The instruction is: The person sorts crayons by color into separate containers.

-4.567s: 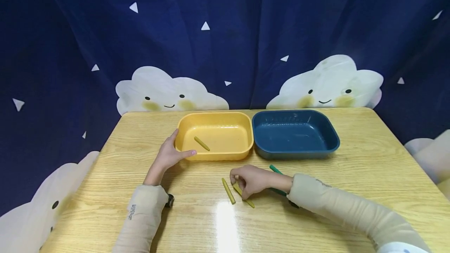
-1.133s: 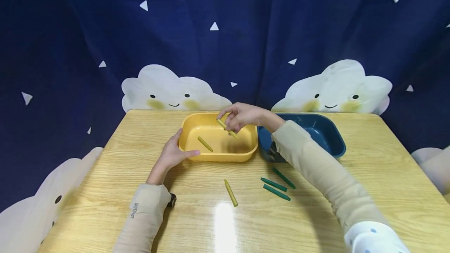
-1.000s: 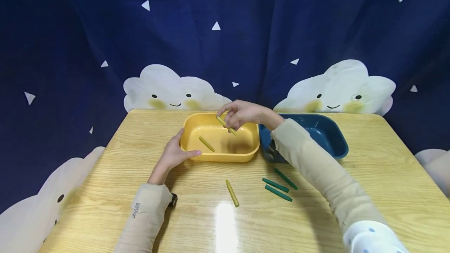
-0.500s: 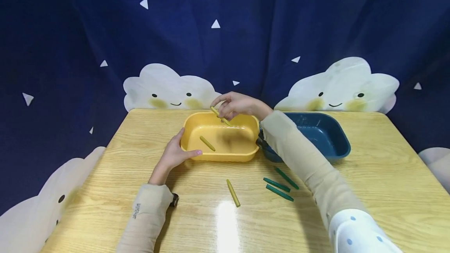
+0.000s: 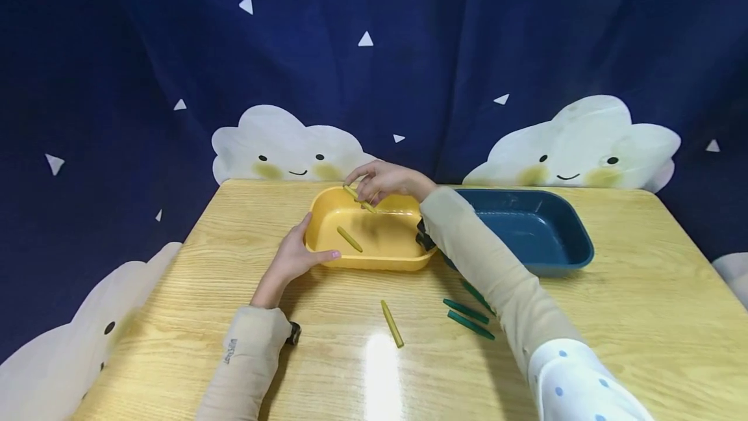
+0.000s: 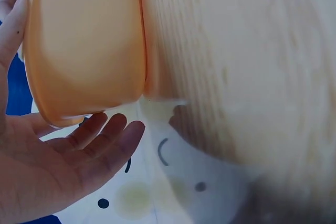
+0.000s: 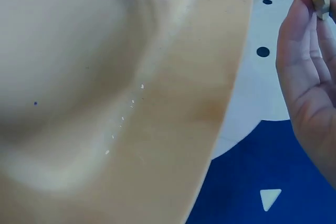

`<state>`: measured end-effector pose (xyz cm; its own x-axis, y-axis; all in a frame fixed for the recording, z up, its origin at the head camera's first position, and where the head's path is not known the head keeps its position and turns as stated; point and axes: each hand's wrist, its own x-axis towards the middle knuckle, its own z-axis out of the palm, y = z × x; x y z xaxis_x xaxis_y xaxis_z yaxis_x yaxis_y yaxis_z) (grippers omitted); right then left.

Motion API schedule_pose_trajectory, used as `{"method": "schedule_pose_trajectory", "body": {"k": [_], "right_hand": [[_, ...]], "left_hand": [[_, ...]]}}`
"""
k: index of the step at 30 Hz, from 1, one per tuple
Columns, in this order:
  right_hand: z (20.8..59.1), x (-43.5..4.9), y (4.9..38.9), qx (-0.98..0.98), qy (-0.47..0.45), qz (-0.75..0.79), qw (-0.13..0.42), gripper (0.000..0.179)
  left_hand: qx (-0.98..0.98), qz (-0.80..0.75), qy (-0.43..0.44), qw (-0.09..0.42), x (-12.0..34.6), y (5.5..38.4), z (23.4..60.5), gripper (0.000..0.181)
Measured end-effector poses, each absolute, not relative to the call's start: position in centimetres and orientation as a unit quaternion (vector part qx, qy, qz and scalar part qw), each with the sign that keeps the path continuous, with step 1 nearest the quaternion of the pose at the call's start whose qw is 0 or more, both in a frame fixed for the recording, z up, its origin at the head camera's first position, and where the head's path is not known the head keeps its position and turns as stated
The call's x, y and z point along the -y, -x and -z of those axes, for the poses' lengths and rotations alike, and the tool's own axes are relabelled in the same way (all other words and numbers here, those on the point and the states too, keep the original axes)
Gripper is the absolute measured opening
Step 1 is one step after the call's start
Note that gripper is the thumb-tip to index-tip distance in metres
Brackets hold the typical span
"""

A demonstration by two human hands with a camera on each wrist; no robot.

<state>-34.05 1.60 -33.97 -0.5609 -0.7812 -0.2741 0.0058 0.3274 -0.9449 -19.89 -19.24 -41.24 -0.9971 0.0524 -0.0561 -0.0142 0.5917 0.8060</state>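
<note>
Big cloth (image 5: 292,51): dark blue with little white triangles, filling the top of the frame and both sides.
Table (image 5: 654,317): light wood with wavy lines, across the middle and bottom, with a bright shiny patch at bottom middle.
Clouds on the cloth: one white cloud (image 5: 280,141) with a smile is left of the middle, and another smiling cloud (image 5: 584,141) is on the right.
Sleeves: the left sleeve (image 5: 251,359) is tan, at lower left; the right sleeve (image 5: 497,265) is tan too, then white with blue dots at the bottom.
Blue tub (image 5: 546,269): right of the middle, partly hidden by the right sleeve.
Yellow tub (image 5: 380,264): middle of the frame, left of the blue one; the arm hides if the two touch.
Left hand (image 5: 292,257): spread around the left end of the yellow tub, thumb on the front edge.
Right hand (image 5: 390,180): up over the yellow tub, pinching one yellow crayon (image 5: 359,199) by its middle.
Yellow crayon in the tub (image 5: 349,239): lying slanted on the floor of the yellow tub, toward its left side.
Yellow crayon on the table (image 5: 392,323): below the tub, near bottom middle.
Green crayons (image 5: 471,325): three, lying close together under the blue tub; the sleeve covers a bit of one.
</note>
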Motion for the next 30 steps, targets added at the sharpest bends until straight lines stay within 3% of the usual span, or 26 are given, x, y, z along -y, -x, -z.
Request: {"method": "schedule_pose_trajectory", "body": {"k": [30], "right_hand": [[39.9,0.4,34.7,-0.749,0.235,0.450,0.426,0.045]], "left_hand": [[-0.900,-0.434,-0.015,0.026,19.2,19.7,41.0,0.107]]}}
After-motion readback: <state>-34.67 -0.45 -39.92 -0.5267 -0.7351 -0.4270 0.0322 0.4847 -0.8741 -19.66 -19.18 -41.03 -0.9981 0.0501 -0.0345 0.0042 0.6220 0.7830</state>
